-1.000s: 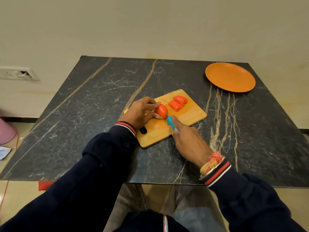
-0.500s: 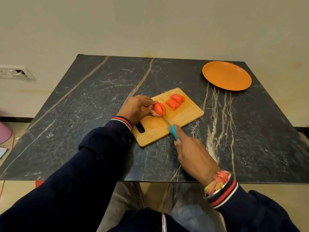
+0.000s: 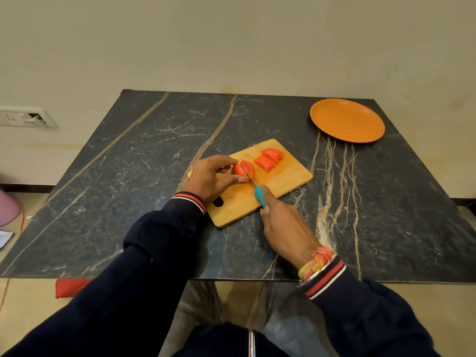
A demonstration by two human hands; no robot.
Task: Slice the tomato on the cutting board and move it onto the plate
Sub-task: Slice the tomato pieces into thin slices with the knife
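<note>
Slicing underway: drove teal-handled knife (image 3: 260,197) forward again into red tomato chunk (image 3: 242,170), centre frame, on wooden cutting board (image 3: 286,180). Grasping handle with right hand (image 3: 283,224), pinching chunk with left hand (image 3: 206,176). Leaves round orange plate (image 3: 347,121), upper right, unfilled.

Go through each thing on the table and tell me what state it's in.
Rectangular wooden cutting board: flat on the dark marble table.
Red tomato chunk: gripped by left hand, blade in it.
Red tomato slices: cut, lying on the board's far end.
Teal-handled knife: gripped by right hand, blade in the chunk.
Round orange plate: holds no tomato yet.
</note>
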